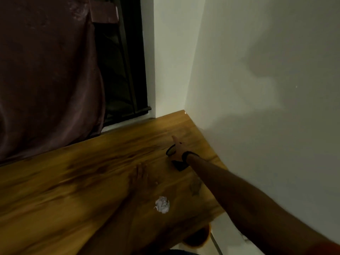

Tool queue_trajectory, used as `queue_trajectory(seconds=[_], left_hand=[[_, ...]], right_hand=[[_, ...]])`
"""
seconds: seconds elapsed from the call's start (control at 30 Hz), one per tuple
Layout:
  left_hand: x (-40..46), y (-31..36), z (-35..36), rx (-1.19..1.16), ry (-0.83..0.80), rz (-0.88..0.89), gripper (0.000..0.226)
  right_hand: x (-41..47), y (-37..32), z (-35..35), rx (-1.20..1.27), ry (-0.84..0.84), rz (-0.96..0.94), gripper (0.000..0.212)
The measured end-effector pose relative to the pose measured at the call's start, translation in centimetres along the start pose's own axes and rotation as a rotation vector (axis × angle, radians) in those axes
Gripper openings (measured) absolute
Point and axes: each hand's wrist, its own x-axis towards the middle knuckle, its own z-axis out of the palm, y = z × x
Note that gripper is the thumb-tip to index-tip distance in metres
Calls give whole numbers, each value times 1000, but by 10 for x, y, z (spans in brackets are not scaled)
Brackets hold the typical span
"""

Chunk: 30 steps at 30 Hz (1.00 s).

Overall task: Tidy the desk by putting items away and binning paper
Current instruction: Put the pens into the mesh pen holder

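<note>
— From the head view, what is left on that brown wood-grain desk (pixel 77 173)?

— One crumpled white paper ball (pixel 162 204), lying loose toward five o'clock of the desktop, not yet binned. And a dark round-rimmed object (pixel 170 151), too dim to name, out toward two o'clock near the pale wall (pixel 257 70).

— Who has hold of what?

— The right hand (pixel 178 148) is stretched out to that dark object, forefinger pointing past it, wrist wearing a black band (pixel 189 155). It lies over the thing; whether the fingers have closed on it I cannot tell. The left hand (pixel 138 174) is blurred, flat and spread above the desk at about six o'clock of the dark object, holding nothing that I can see.

— And the bin?

— An orange round container (pixel 197 237) shows below the desk edge, at five o'clock of the paper. It may be the bin.

— So how far along?

— Late, I judge. The desktop is mostly bare; the paper and the dark object remain.
</note>
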Motion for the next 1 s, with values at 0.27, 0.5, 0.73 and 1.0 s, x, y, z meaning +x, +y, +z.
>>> queue_trajectory(seconds=[0.27,0.5,0.73,1.0], left_hand=[[32,17,-1,27,-33,19,114],[47,43,-11,-16,-127,-55,123],[41,63,-7,-57,-96,-151,111],[10,60,6,-204,35,-196,88]], right_hand=[[-10,19,-27,153,444,-20,58],[-50,80,-47,208,643,24,58],[-74,125,-26,192,580,4,40],[-114,131,29,195,755,-91,44]])
